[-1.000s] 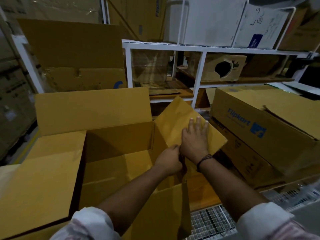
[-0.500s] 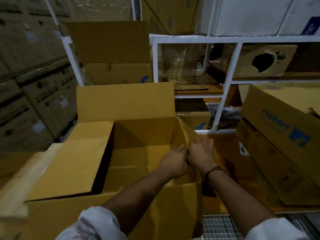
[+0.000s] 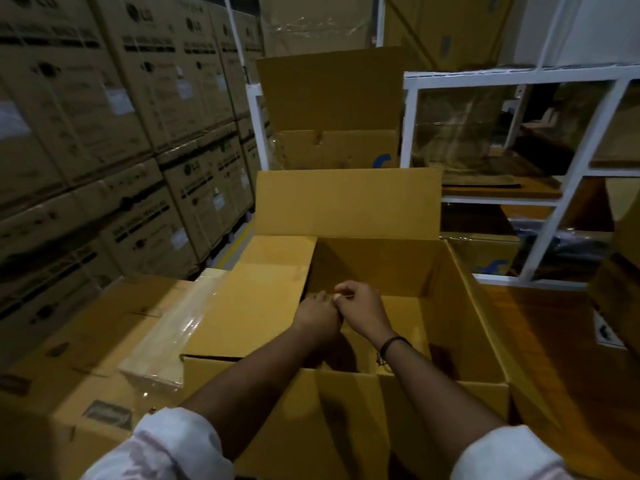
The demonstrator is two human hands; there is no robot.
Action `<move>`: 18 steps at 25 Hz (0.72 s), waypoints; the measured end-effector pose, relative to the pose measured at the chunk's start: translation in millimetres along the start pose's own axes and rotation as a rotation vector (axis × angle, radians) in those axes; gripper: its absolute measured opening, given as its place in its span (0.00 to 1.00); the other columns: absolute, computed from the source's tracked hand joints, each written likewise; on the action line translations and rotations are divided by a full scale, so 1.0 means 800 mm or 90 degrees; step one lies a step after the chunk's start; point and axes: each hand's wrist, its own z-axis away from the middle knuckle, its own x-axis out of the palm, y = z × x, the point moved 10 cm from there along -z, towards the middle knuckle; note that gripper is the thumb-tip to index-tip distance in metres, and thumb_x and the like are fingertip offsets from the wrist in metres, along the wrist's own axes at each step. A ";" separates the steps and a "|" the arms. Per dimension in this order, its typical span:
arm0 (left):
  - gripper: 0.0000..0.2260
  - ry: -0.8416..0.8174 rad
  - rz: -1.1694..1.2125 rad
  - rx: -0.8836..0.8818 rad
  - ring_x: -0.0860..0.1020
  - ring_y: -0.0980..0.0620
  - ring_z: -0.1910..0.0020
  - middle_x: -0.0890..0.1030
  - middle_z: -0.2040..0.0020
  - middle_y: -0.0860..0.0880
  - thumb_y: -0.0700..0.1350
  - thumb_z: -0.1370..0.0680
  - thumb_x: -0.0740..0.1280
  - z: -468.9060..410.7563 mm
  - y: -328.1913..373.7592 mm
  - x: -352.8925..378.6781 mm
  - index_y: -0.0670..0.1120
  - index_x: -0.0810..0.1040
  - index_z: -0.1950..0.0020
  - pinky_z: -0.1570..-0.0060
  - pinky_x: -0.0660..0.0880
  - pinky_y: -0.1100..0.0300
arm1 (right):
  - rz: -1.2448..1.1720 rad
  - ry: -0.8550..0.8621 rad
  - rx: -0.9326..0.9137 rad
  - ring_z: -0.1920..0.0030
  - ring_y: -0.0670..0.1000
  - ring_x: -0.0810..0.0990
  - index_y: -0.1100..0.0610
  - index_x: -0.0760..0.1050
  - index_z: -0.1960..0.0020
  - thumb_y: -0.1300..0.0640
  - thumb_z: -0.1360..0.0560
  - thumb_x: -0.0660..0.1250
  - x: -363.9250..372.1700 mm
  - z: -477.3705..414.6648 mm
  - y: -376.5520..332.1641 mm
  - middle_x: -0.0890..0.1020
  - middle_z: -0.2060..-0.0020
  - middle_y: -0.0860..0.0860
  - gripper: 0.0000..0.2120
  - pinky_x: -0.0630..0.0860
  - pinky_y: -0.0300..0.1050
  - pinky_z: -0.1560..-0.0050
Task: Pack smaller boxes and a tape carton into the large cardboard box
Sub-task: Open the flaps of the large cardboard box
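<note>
The large cardboard box (image 3: 453, 306) is sitting open in the middle of the view, right in front of the person. Its far flap (image 3: 346, 202) is standing upright, its left flap (image 3: 256, 299) is lying folded outward, and its near flap (image 3: 346, 420) is hanging down toward the person. Both forearms are reaching over the near edge, so the two hands are hovering above the box's open mouth, touching each other. The left hand (image 3: 317, 315) is showing only its back, with the fingers tucked out of sight, so I cannot tell whether it is spread or pinching anything. The right hand (image 3: 362, 310) is pressing against the left one with its fingers curled and its thumb meeting the forefinger; whether anything is being pinched there is too small and blurred to tell. A black wristband (image 3: 393, 344) is sitting on the right wrist, and white sleeves (image 3: 173, 445) are lying rolled up on both arms. Just left of the box a flat brown carton (image 3: 86, 341) is lying with a glossy strip of clear tape (image 3: 173, 327) running across its top. Beyond it, stacked printed cartons (image 3: 104, 116) are filling the left side. Behind the large box another open carton (image 3: 329, 98) is standing with its flap raised, and a white shelf rack (image 3: 408, 133) is holding more boxes on the right, one of them bearing a blue logo (image 3: 491, 266).
</note>
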 end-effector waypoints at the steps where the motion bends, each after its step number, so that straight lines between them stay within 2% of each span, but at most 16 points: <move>1: 0.21 -0.018 -0.018 -0.010 0.61 0.41 0.21 0.69 0.23 0.42 0.54 0.14 0.59 0.006 -0.023 0.008 0.45 0.72 0.25 0.24 0.62 0.45 | -0.023 -0.005 0.007 0.41 0.50 0.80 0.53 0.81 0.36 0.53 0.18 0.66 0.024 -0.005 -0.014 0.82 0.39 0.49 0.13 0.77 0.42 0.46; 3: 0.22 -0.058 -0.061 -0.006 0.58 0.43 0.20 0.68 0.21 0.43 0.55 0.14 0.59 0.012 -0.035 0.013 0.46 0.71 0.24 0.21 0.56 0.43 | -0.069 -0.027 0.036 0.42 0.51 0.81 0.52 0.82 0.40 0.50 0.18 0.65 0.048 -0.009 -0.020 0.83 0.43 0.48 0.11 0.78 0.44 0.48; 7: 0.18 -0.070 -0.136 0.003 0.63 0.44 0.21 0.73 0.25 0.43 0.53 0.14 0.58 0.028 -0.069 0.010 0.47 0.76 0.28 0.20 0.47 0.42 | -0.200 -0.037 0.055 0.45 0.51 0.81 0.50 0.81 0.44 0.46 0.17 0.63 0.098 -0.016 -0.052 0.82 0.48 0.47 0.11 0.79 0.49 0.48; 10: 0.23 -0.044 -0.153 -0.008 0.54 0.42 0.18 0.65 0.20 0.41 0.53 0.15 0.59 0.036 -0.096 -0.019 0.44 0.69 0.22 0.19 0.44 0.41 | -0.266 0.018 0.021 0.46 0.52 0.81 0.51 0.80 0.46 0.49 0.17 0.64 0.092 -0.030 -0.089 0.83 0.49 0.49 0.08 0.77 0.47 0.50; 14: 0.27 -0.013 -0.149 -0.042 0.44 0.41 0.17 0.55 0.16 0.40 0.52 0.14 0.57 0.054 -0.154 -0.071 0.42 0.58 0.17 0.20 0.38 0.41 | -0.284 0.048 -0.029 0.41 0.52 0.81 0.54 0.80 0.35 0.47 0.18 0.65 0.091 -0.058 -0.150 0.83 0.41 0.51 0.16 0.79 0.52 0.41; 18: 0.31 -0.036 -0.189 -0.106 0.34 0.37 0.19 0.45 0.16 0.39 0.52 0.14 0.59 0.077 -0.234 -0.095 0.41 0.52 0.16 0.22 0.33 0.39 | -0.329 0.033 -0.092 0.38 0.51 0.80 0.55 0.79 0.33 0.50 0.17 0.65 0.122 -0.072 -0.215 0.82 0.39 0.50 0.16 0.77 0.49 0.39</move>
